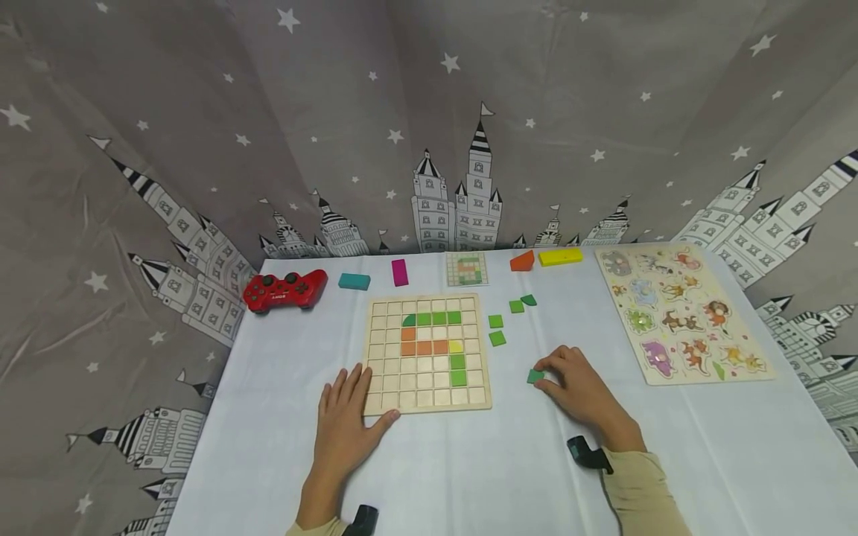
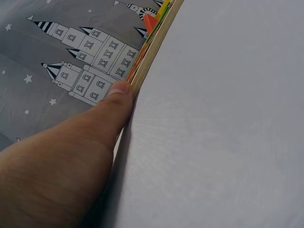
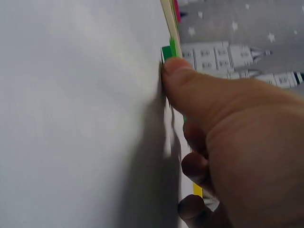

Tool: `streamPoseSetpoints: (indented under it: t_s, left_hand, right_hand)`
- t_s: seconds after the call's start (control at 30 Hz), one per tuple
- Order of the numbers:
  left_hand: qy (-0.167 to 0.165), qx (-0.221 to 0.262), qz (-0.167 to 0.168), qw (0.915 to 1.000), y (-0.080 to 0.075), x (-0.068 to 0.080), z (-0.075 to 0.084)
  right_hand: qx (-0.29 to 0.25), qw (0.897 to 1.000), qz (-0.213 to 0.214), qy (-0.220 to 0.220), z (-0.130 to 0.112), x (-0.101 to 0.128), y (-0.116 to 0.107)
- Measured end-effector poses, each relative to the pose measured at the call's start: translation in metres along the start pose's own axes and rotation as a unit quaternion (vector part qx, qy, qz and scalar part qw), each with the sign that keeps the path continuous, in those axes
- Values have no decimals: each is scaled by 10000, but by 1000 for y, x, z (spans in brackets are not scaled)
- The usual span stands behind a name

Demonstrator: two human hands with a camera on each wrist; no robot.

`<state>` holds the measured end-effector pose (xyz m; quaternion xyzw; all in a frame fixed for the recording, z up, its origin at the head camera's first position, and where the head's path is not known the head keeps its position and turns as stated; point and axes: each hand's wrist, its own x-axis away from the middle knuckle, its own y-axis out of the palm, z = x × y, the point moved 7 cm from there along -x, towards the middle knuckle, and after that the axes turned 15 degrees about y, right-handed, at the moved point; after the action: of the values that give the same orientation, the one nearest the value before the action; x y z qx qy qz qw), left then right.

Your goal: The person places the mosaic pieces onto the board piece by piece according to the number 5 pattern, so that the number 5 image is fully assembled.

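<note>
Head view: the right hand (image 1: 579, 391) is pinching a dark green tile (image 1: 535, 377) between thumb and fingertips, over the white-covered table (image 1: 456, 476), to the right of the near part of the wooden grid board (image 1: 409, 377). The left hand (image 1: 345, 424) is lying spread around the board's near left corner, its fingers reaching along the left edge and its thumb touching the near edge; it is gripping nothing.

The tile is looking light, stiff and hard to break, probably painted wood. Its flat faces may be slippery, so opposite side edges are offering the surest hold. The board is seeming rigid too, perhaps prone to sliding on the cloth; its raised rim is giving a good place to steady it.

The fingertips are covering part of the tile, so its full outline is staying uncertain, as is whether it is touching the cloth. In the right wrist view, a brighter green strip (image 3: 174, 47) is showing beside it, and what that belongs to is unclear. The left wrist view is catching the board nearly edge-on, hiding its cells.
</note>
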<state>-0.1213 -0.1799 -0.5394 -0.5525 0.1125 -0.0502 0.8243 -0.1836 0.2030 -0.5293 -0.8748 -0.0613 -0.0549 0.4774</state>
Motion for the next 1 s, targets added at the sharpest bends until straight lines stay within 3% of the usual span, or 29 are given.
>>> streamPoseSetpoints:
  t_s: [0.2, 0.47, 0.63, 1.0]
  left_hand:
    - [-33, 19, -44, 10000, 1, 0, 0]
    - [-13, -42, -20, 10000, 2, 0, -2]
    - [-27, -12, -33, 10000, 3, -1, -2]
    - [-26, 50, -32, 10000, 1, -1, -1]
  right_hand:
    - [-146, 9996, 8, -250, -28, 4, 17]
    - [-317, 9913, 113, -1276, -72, 11, 41]
    - [-177, 9859, 106, -1663, -91, 14, 53]
    - [293, 9822, 318, -1829, -107, 16, 60]
